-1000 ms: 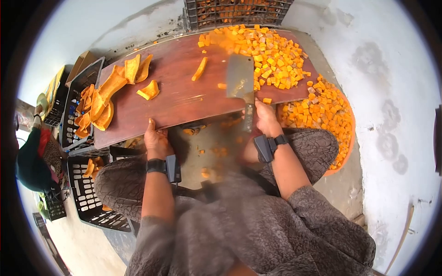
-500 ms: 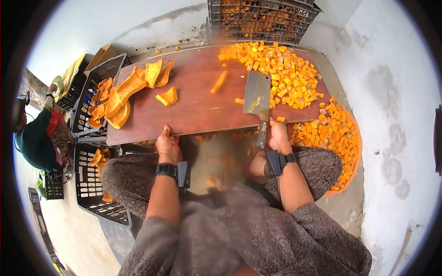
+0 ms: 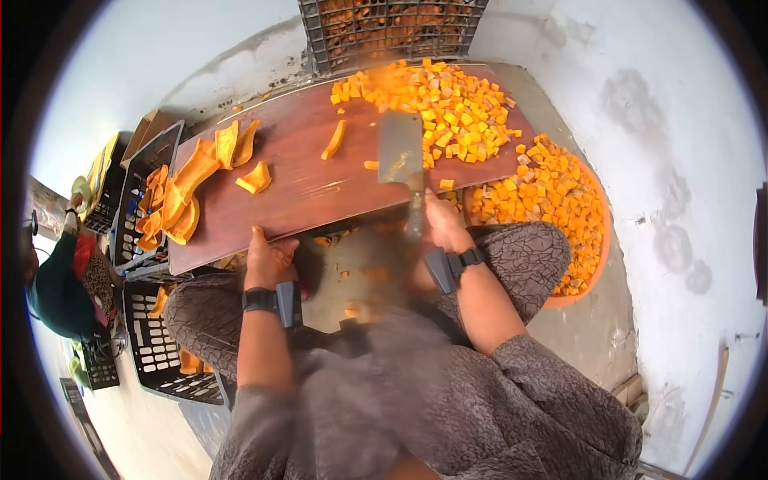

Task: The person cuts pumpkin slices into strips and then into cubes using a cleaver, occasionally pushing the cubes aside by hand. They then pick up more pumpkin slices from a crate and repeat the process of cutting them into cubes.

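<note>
My left hand is at the near edge of a reddish-brown board, thumb on top and fingers curled beneath. My right hand grips the same edge farther right, beside the cleaver's handle; its fingertips are mostly hidden. The cleaver lies flat on the board, its handle jutting over the edge. Diced orange squash is heaped at the board's right end. Squash slabs lie at the left end, with a loose piece and a strip nearer the middle.
An orange tub full of squash cubes stands by my right knee. Black crates with squash pieces are at the left, and another crate stands behind the board. A person works at far left. A white wall rises at right.
The view has turned, so the board, crates and tub appear shifted left and the board more slanted. Both hands stay at the board's near edge; the cleaver still lies on it.
</note>
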`<action>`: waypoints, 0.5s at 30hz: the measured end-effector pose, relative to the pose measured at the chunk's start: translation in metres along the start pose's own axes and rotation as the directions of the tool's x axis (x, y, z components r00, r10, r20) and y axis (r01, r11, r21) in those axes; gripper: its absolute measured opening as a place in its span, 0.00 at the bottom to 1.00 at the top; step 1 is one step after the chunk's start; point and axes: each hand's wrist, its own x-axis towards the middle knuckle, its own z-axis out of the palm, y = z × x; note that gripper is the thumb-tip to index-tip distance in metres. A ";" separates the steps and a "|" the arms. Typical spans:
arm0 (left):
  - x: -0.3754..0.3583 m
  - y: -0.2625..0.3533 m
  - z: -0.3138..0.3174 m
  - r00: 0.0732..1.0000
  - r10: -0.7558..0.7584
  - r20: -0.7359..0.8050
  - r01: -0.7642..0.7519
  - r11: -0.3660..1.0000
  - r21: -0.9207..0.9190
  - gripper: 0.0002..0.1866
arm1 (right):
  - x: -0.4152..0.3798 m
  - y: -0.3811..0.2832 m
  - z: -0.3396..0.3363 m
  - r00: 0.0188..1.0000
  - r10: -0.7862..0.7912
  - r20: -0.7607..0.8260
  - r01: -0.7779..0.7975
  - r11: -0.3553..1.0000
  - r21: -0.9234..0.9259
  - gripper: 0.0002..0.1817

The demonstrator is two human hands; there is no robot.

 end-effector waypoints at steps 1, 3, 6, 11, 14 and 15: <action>-0.007 0.007 -0.003 0.993 -0.093 0.068 0.082 0.985 0.154 0.42 | -0.012 -0.003 0.003 0.999 0.036 -0.006 -0.037 0.999 -0.034 0.20; -0.015 0.018 0.004 0.980 -0.155 0.121 0.123 0.963 0.241 0.43 | -0.018 -0.006 0.004 0.999 0.043 0.030 -0.038 0.988 -0.151 0.25; -0.038 0.033 0.027 0.965 -0.199 0.172 0.092 0.868 0.488 0.41 | -0.015 -0.007 0.005 0.999 0.053 0.002 -0.052 0.981 -0.185 0.24; -0.094 0.060 0.070 0.924 0.119 0.365 -0.370 0.524 0.767 0.28 | -0.030 -0.019 0.013 0.986 0.035 0.164 -0.011 0.990 -0.142 0.21; -0.106 0.080 0.095 0.877 0.295 0.380 -0.477 0.630 0.613 0.21 | -0.018 -0.016 0.007 0.979 -0.004 0.204 0.012 0.999 -0.038 0.18; -0.109 0.090 0.103 0.852 0.281 0.442 -0.508 0.648 0.568 0.19 | -0.011 -0.014 0.005 0.979 -0.026 0.204 0.023 1.000 0.019 0.17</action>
